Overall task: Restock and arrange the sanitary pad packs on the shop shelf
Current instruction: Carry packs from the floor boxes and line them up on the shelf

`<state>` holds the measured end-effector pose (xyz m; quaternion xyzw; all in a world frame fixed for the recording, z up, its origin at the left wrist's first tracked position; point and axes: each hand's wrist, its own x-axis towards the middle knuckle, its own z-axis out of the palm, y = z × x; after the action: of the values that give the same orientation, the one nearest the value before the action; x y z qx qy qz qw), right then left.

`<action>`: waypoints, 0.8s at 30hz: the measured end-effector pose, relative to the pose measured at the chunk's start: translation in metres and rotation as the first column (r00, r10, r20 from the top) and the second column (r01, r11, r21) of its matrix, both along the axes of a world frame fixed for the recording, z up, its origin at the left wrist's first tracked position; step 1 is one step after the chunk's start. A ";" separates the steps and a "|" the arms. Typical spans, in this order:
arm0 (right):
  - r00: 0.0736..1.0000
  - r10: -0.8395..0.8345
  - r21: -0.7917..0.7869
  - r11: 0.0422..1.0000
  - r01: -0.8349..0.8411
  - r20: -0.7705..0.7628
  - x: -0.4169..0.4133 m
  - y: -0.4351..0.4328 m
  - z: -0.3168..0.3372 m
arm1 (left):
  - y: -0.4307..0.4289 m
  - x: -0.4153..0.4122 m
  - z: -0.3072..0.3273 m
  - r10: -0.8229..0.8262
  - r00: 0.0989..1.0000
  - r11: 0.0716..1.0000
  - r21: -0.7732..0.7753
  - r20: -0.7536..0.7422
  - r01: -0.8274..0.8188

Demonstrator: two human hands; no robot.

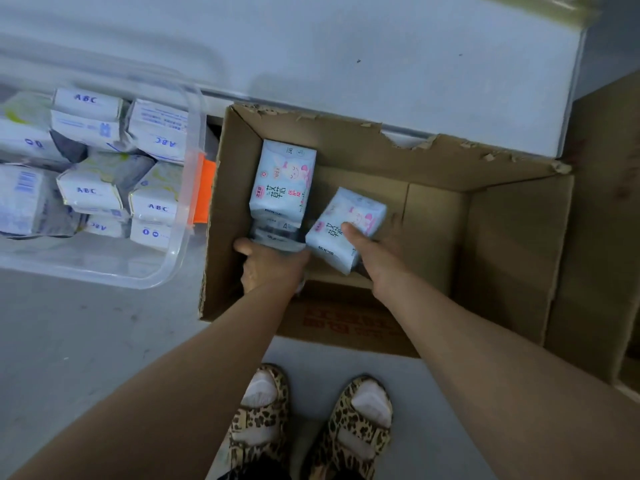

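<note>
Pad pack (341, 233) is pinched, tilted, by right hand (377, 258), thumb on top, inside cardboard box (433, 161), seemingly for lifting out; stacked packs (282, 181) at its 9 o'clock are gripped by left hand (268, 268).

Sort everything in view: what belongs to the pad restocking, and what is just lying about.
Job:
left hand gripping the pack stack
right hand holding the tilted pack
cardboard box
ABC packs in the clear tub, probably stock too

Lying about:
leopard slippers
brown cardboard at the right edge
</note>
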<state>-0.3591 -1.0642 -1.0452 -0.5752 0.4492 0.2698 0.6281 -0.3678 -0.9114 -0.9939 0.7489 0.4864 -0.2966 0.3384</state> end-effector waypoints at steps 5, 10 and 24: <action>0.997 -0.033 -0.030 0.999 0.035 0.064 -0.021 -0.036 0.069 | 0.005 -0.016 0.061 -0.019 0.986 0.985 -0.164 0.165 0.047; 0.990 -0.126 0.039 0.992 0.123 0.068 -0.039 -0.054 0.152 | 0.022 -0.016 0.144 0.158 0.960 0.910 -0.411 0.231 -0.051; 0.874 -0.376 0.208 0.923 0.324 0.307 -0.039 -0.077 0.503 | 0.036 0.011 0.464 0.264 0.927 0.495 -0.862 0.267 0.108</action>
<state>-0.3980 -1.1410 -0.5426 -0.4733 0.4086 0.0806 0.7763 -0.3572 -0.8750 -0.5296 0.4957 0.2342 -0.3390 0.7645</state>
